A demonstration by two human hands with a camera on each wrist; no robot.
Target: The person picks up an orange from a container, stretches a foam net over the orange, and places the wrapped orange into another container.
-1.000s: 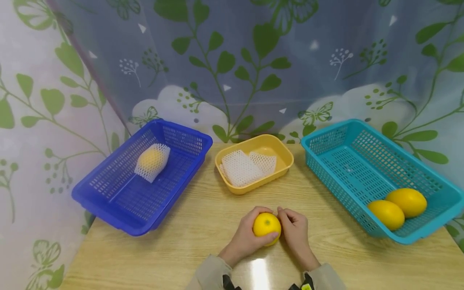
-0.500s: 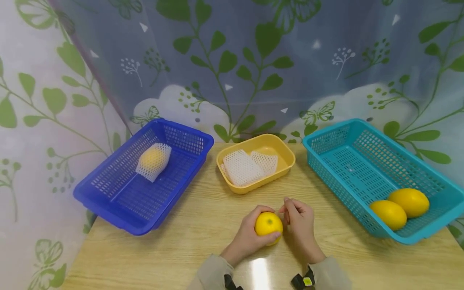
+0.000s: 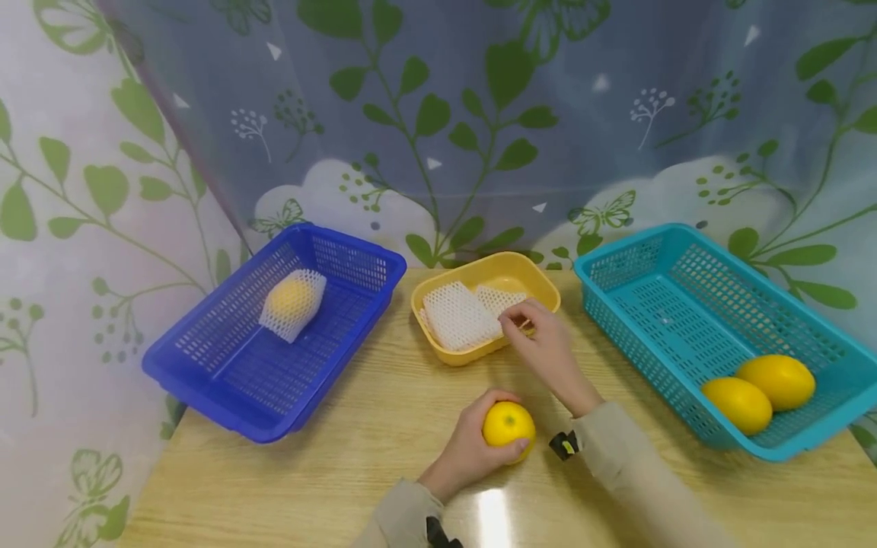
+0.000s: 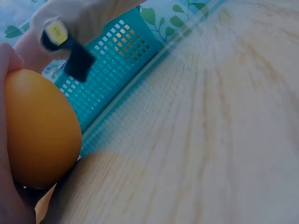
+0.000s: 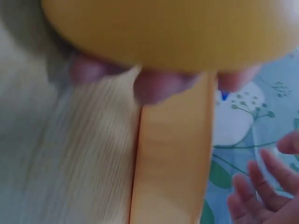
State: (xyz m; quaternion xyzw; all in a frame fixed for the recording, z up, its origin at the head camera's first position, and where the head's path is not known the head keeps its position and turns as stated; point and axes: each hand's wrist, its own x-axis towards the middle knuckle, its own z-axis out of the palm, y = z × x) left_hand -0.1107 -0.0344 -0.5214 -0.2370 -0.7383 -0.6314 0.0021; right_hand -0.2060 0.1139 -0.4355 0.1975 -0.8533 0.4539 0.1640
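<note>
My left hand (image 3: 473, 445) grips a yellow lemon (image 3: 508, 428) above the front middle of the table; its round end faces up. In the left wrist view the lemon (image 4: 42, 130) fills the left side, with part of the hand around it. My right hand (image 3: 544, 350) reaches over the right front rim of a small yellow tray (image 3: 530, 278). Its fingertips are close to the white foam nets (image 3: 459, 316) lying there; contact is unclear. The right wrist view shows my right hand's fingers (image 5: 261, 191) loosely bent with nothing between them.
At the left stands a blue basket (image 3: 274, 396) with a net-wrapped yellow fruit (image 3: 293, 301). A teal basket (image 3: 658, 380) at the right holds two bare lemons (image 3: 777, 380). A patterned curtain (image 3: 384, 114) hangs behind the table (image 3: 329, 472).
My right hand has left the lemon's side and moved forward to the yellow tray. The left hand keeps the lemon in nearly the same place.
</note>
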